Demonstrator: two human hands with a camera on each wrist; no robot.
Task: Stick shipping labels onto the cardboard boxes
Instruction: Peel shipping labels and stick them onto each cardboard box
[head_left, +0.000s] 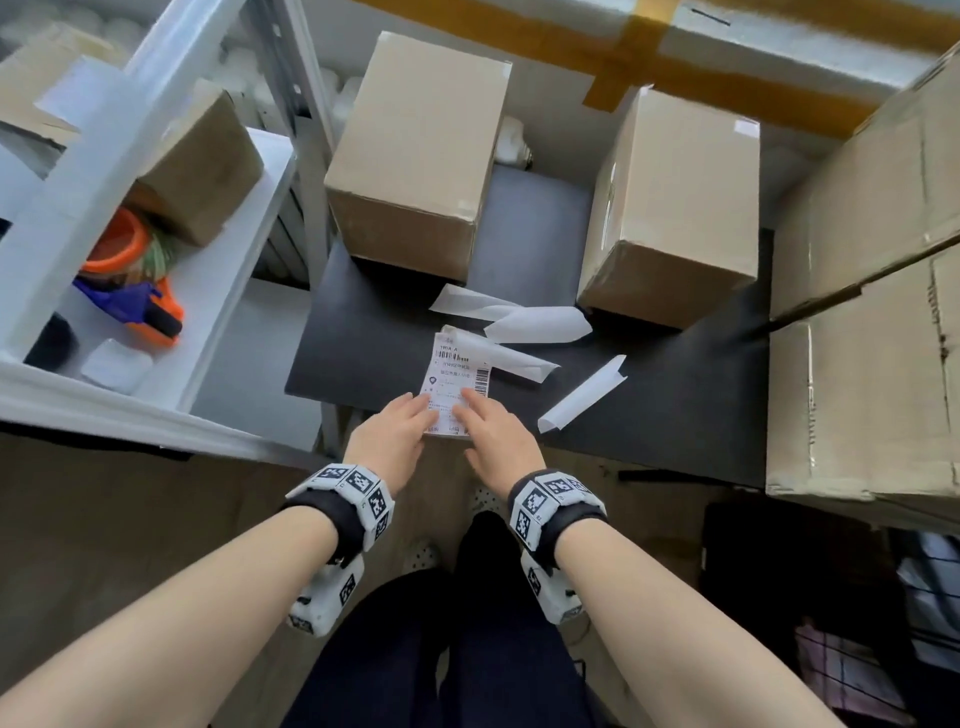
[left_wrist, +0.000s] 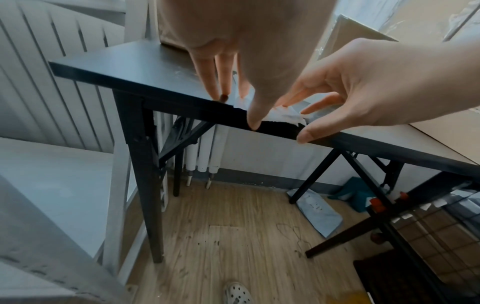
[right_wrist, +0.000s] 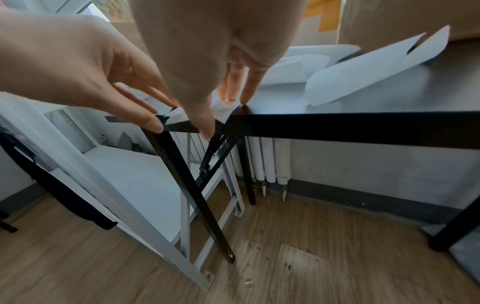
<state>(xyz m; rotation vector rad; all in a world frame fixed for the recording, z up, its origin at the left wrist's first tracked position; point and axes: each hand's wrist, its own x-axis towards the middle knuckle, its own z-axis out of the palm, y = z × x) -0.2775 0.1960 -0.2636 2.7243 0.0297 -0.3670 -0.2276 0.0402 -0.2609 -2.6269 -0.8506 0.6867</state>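
Black and narrow, the folding table (head_left: 675, 395) stands on a wood-look floor with a white shelf rack (head_left: 156, 171) to its left and big stacked cartons (head_left: 872, 312) to its right. Two plain cardboard boxes sit toward the table's back, the left box (head_left: 421, 156) and the right box (head_left: 675, 208) well apart from each other, neither showing a label on the faces I can see. Between them and the near edge lie several curled strips of white backing paper (head_left: 535, 322), one of them off to the right (head_left: 582, 395).

At the near edge, toward the left end, a printed shipping label (head_left: 457, 374) lies with its barcodes facing up, its lower end overhanging the table edge. Both hands are on that lower end. The left hand (head_left: 387, 441) comes in from the left, fingers (left_wrist: 207, 76) straight and spread on top of the paper and table, thumb hanging down past the table's front edge. The right hand (head_left: 498, 441) meets it from the right, fingers (right_wrist: 252, 82) likewise long and resting on the label, thumb dropped below the edge. Whether either thumb actually nips the overhanging paper from below I cannot tell; from the wrist views the white corner sits crumpled just between the two thumbs.

On the rack's shelf sit a small brown box (head_left: 202, 166) and an orange-and-blue tape dispenser (head_left: 135, 296)
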